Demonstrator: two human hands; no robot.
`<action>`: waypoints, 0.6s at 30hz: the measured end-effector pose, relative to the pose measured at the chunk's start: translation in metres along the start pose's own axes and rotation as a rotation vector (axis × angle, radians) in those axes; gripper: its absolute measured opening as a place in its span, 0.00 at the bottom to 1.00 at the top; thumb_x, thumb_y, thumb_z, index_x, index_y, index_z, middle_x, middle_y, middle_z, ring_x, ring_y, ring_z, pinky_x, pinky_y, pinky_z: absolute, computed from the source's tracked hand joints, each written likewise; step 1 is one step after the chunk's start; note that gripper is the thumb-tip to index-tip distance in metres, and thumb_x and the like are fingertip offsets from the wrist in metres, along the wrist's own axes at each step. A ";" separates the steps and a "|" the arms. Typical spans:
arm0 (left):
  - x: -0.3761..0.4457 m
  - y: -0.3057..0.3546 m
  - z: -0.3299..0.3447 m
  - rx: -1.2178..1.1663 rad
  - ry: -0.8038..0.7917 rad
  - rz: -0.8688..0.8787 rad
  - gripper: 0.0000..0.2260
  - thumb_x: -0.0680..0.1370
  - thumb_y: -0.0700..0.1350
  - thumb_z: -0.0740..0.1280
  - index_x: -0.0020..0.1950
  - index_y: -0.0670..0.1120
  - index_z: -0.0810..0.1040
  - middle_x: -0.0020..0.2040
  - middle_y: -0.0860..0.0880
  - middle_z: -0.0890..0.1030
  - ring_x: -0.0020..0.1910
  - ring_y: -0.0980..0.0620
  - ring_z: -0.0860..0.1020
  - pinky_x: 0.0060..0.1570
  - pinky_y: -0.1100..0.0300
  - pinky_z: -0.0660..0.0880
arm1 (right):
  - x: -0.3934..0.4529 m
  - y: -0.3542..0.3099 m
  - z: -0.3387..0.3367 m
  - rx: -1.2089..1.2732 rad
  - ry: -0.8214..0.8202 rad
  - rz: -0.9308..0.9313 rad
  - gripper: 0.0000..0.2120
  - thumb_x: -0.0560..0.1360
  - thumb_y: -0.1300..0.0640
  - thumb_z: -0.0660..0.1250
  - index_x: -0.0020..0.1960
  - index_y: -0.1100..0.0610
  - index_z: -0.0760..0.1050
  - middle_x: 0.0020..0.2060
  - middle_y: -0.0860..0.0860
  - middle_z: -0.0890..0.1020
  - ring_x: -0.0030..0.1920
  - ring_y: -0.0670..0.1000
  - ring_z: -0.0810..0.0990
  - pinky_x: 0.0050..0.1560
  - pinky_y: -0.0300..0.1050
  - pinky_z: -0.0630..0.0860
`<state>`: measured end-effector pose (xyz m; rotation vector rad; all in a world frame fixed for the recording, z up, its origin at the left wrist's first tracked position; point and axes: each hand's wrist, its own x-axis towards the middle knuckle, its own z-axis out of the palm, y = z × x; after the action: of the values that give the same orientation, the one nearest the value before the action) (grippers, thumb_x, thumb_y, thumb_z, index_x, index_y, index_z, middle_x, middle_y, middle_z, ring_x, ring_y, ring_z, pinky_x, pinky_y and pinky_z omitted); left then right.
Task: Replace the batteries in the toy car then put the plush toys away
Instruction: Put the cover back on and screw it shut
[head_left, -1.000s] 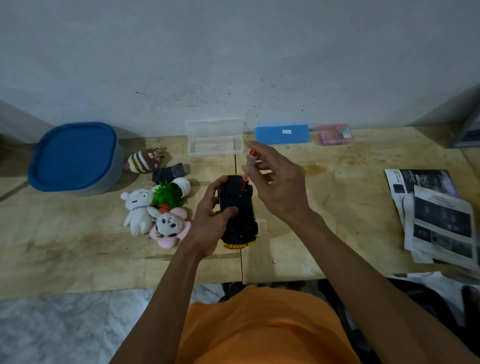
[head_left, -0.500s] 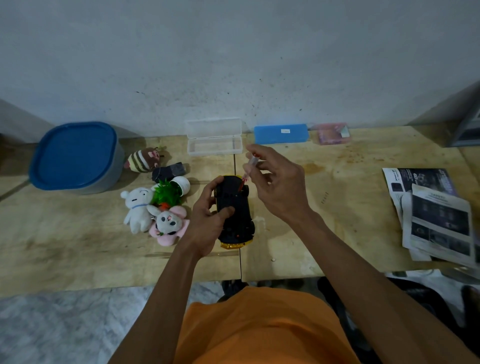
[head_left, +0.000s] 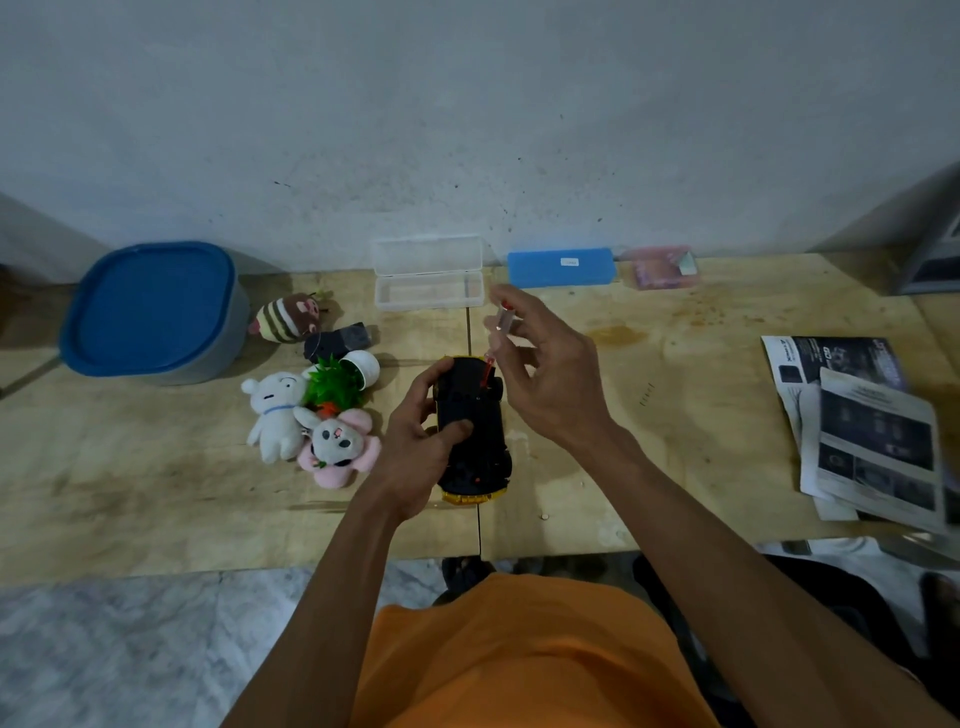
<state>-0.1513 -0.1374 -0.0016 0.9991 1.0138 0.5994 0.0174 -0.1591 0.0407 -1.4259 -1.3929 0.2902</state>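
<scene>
Toy car (head_left: 475, 441) lies upside down on the wooden table (head_left: 156, 493), black underside up, left hand (head_left: 415, 457) wrapped round its left side with thumb pressed on the chassis. Right hand (head_left: 545, 374) hovers over the car's far end, fingertips pinching a small red-tipped screwdriver (head_left: 496, 338) tilted down onto the underside, remaining fingers loosely spread. Plush toys (head_left: 311, 415) clustered just left of the car, blue-lidded container (head_left: 150, 312) farther left.

A person seen from above wears an orange short-sleeved shirt (head_left: 519, 654), with both forearms bare down to the left hand (head_left: 415, 457) and the right hand (head_left: 550, 379), no watch or rings visible.
</scene>
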 end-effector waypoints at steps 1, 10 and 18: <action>0.000 0.000 0.000 -0.002 0.002 0.000 0.32 0.77 0.28 0.65 0.70 0.61 0.73 0.65 0.41 0.77 0.61 0.39 0.80 0.56 0.39 0.80 | 0.000 0.001 0.000 0.000 0.010 0.004 0.19 0.79 0.61 0.70 0.68 0.61 0.74 0.57 0.55 0.83 0.49 0.48 0.86 0.46 0.39 0.83; 0.001 0.000 -0.001 0.006 -0.007 0.009 0.31 0.78 0.28 0.66 0.71 0.60 0.72 0.66 0.40 0.76 0.58 0.40 0.82 0.57 0.38 0.80 | -0.005 -0.004 0.004 -0.024 0.109 -0.013 0.19 0.77 0.64 0.72 0.67 0.63 0.76 0.53 0.55 0.84 0.46 0.44 0.84 0.46 0.28 0.78; 0.002 -0.002 -0.005 -0.005 0.021 0.022 0.31 0.78 0.29 0.66 0.72 0.60 0.71 0.66 0.40 0.76 0.59 0.39 0.82 0.56 0.36 0.80 | -0.017 -0.002 0.006 0.037 0.132 -0.002 0.22 0.78 0.65 0.70 0.71 0.62 0.71 0.58 0.56 0.84 0.50 0.44 0.85 0.50 0.33 0.80</action>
<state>-0.1554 -0.1349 -0.0053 1.0022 1.0211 0.6312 0.0069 -0.1708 0.0318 -1.3881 -1.2749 0.2155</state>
